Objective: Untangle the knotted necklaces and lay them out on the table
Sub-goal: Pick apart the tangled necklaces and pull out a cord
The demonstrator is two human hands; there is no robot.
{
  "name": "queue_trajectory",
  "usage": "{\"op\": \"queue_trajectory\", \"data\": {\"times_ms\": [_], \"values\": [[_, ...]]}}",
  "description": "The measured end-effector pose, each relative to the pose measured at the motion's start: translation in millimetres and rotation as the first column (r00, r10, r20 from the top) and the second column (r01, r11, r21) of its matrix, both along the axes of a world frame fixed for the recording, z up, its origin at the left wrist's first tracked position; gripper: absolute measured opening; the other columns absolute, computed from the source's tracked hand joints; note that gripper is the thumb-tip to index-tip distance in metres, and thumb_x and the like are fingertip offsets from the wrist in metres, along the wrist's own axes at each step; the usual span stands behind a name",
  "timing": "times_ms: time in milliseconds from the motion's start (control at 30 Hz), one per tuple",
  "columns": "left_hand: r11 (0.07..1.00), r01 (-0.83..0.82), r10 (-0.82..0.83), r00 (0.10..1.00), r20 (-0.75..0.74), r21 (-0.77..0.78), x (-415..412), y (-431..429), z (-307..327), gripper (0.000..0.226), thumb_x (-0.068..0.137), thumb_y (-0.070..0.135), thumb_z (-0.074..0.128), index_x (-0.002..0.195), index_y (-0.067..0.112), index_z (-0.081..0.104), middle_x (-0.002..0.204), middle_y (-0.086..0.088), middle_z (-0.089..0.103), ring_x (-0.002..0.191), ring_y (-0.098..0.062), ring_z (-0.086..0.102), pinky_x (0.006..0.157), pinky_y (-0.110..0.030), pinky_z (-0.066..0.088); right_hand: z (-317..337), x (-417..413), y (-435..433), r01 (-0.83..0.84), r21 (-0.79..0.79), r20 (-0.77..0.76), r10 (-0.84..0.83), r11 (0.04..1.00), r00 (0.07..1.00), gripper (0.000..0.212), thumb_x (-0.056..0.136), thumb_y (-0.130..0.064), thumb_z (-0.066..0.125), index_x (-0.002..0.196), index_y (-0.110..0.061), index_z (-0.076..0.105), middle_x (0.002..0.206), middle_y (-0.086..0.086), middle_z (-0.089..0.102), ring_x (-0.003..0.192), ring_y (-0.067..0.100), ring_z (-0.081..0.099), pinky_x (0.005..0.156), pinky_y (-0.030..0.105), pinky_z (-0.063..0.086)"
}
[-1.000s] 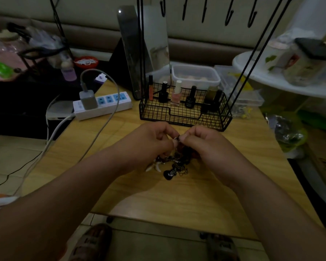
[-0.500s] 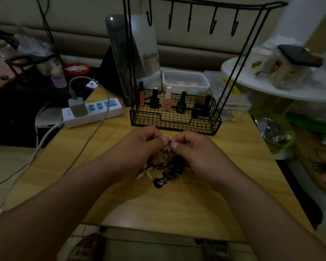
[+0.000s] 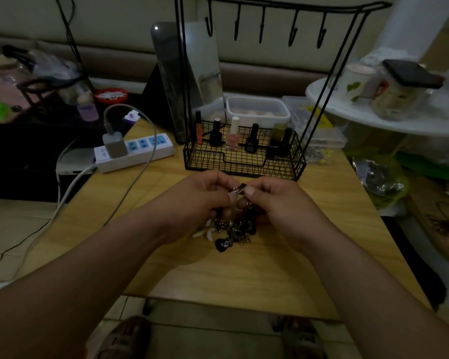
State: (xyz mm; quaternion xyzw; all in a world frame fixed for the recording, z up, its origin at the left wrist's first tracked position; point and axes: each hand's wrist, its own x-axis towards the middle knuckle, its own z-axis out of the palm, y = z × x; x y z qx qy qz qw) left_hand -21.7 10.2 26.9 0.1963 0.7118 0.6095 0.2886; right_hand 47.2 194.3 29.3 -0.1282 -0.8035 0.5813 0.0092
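A knotted bundle of necklaces (image 3: pixel 235 229) hangs between my hands over the middle of the wooden table (image 3: pixel 244 281). It is dark chain with white tooth-shaped charms and a black guitar-shaped pendant (image 3: pixel 223 244) that rests on the table. My left hand (image 3: pixel 200 203) and my right hand (image 3: pixel 278 203) meet fingertip to fingertip, both pinching a small silvery bit of chain at the top of the bundle. Fingers hide part of the tangle.
A black wire basket stand (image 3: pixel 244 161) with nail polish bottles and a row of hooks stands just behind my hands. A white power strip (image 3: pixel 138 151) with a charger and cables lies at the left. Plastic boxes (image 3: pixel 257 110) sit behind, a white shelf (image 3: pixel 389 120) at right.
My hands stay together on the tangle, shifting only slightly. The camera view has tilted up, so the stand's hooks now show.
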Motion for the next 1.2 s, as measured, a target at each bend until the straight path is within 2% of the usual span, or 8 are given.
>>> {"op": "queue_trajectory", "data": {"times_ms": [100, 300, 433, 633, 867, 1000, 1100, 1200], "values": [[0.999, 0.000, -0.001, 1.000, -0.029, -0.035, -0.4, -1.2, -1.1, 0.012, 0.099, 0.015, 0.066, 0.111, 0.014, 0.064, 0.108, -0.020, 0.076, 0.089, -0.026, 0.065, 0.102, -0.064, 0.048, 2.3, 1.9, -1.5, -0.031, -0.009, 0.006, 0.031, 0.999, 1.000, 0.014, 0.104, -0.025, 0.060, 0.101, -0.021, 0.073, 0.094, 0.001, 0.080, 0.095, 0.025, 0.075, 0.094, 0.053, 0.058], [0.997, -0.065, 0.064, 0.997, 0.037, 0.033, 9.1, -3.8, -4.6, 0.008, 0.102, 0.019, 0.065, 0.106, 0.016, 0.060, 0.102, -0.018, 0.077, 0.087, -0.023, 0.072, 0.083, -0.042, 0.050, 2.1, 10.7, -9.2, -0.047, 0.020, -0.016, 0.047, 0.999, 0.999, 0.020, 0.106, -0.033, 0.055, 0.098, -0.025, 0.071, 0.096, -0.001, 0.077, 0.099, 0.025, 0.072, 0.093, 0.049, 0.054], [0.982, -0.143, 0.128, 0.983, 0.128, 0.119, 13.7, 0.2, -5.4, 0.011, 0.104, 0.019, 0.062, 0.110, 0.010, 0.057, 0.089, -0.015, 0.077, 0.082, -0.024, 0.075, 0.079, -0.040, 0.055, -2.8, 11.7, -12.3, -0.039, 0.036, -0.065, 0.042, 0.999, 0.997, 0.008, 0.098, -0.033, 0.069, 0.103, -0.027, 0.072, 0.098, 0.001, 0.077, 0.096, 0.022, 0.072, 0.087, 0.043, 0.054], [0.965, -0.150, 0.086, 0.956, 0.281, 0.215, 12.6, 9.7, 5.2, 0.022, 0.105, 0.002, 0.054, 0.125, -0.001, 0.060, 0.100, -0.018, 0.076, 0.087, -0.024, 0.076, 0.078, -0.036, 0.063, -2.7, 4.7, -8.1, 0.109, -0.097, -0.018, -0.111, 0.989, 0.994, 0.015, 0.100, -0.027, 0.065, 0.096, -0.020, 0.076, 0.096, 0.004, 0.078, 0.096, 0.024, 0.072, 0.087, 0.042, 0.059], [0.977, -0.152, 0.130, 0.980, 0.150, 0.151, 24.3, 29.8, 15.6, 0.015, 0.100, 0.002, 0.063, 0.115, 0.003, 0.061, 0.089, -0.015, 0.071, 0.079, -0.021, 0.070, 0.093, -0.048, 0.059, -4.6, 13.0, -2.0, 0.167, -0.282, 0.022, -0.168, 0.945, 0.986, 0.015, 0.105, -0.020, 0.055, 0.099, -0.016, 0.069, 0.093, 0.009, 0.078, 0.095, 0.031, 0.075, 0.089, 0.046, 0.058], [0.977, -0.158, 0.143, 0.984, 0.108, 0.143, 28.9, 27.4, 22.8, 0.012, 0.099, 0.001, 0.064, 0.109, 0.007, 0.060, 0.090, -0.016, 0.070, 0.076, -0.019, 0.071, 0.073, -0.033, 0.062, 1.5, 20.2, -4.1, 0.166, -0.283, -0.002, -0.174, 0.945, 0.985, 0.016, 0.105, -0.021, 0.056, 0.097, -0.018, 0.069, 0.091, 0.006, 0.077, 0.088, 0.024, 0.072, 0.075, 0.035, 0.054], [0.974, -0.176, 0.167, 0.983, 0.071, 0.142, 36.7, 27.3, 23.5, 0.012, 0.098, 0.002, 0.066, 0.105, 0.009, 0.060, 0.088, -0.012, 0.067, 0.073, -0.018, 0.068, 0.078, -0.037, 0.060, 5.5, 21.4, -11.8, 0.182, -0.254, -0.016, -0.193, 0.950, 0.981, 0.016, 0.103, -0.022, 0.059, 0.092, -0.019, 0.071, 0.090, 0.010, 0.077, 0.092, 0.030, 0.071, 0.081, 0.040, 0.054], [0.973, -0.195, 0.192, 0.981, 0.033, 0.121, 41.6, 26.2, 24.8, 0.011, 0.098, 0.004, 0.066, 0.104, 0.009, 0.058, 0.086, -0.011, 0.066, 0.069, -0.017, 0.065, 0.064, -0.029, 0.056, 10.8, 23.0, -18.8, 0.176, -0.229, -0.028, -0.187, 0.958, 0.982, 0.015, 0.104, -0.020, 0.057, 0.095, -0.016, 0.068, 0.090, 0.010, 0.075, 0.088, 0.028, 0.070, 0.078, 0.038, 0.055]]}}
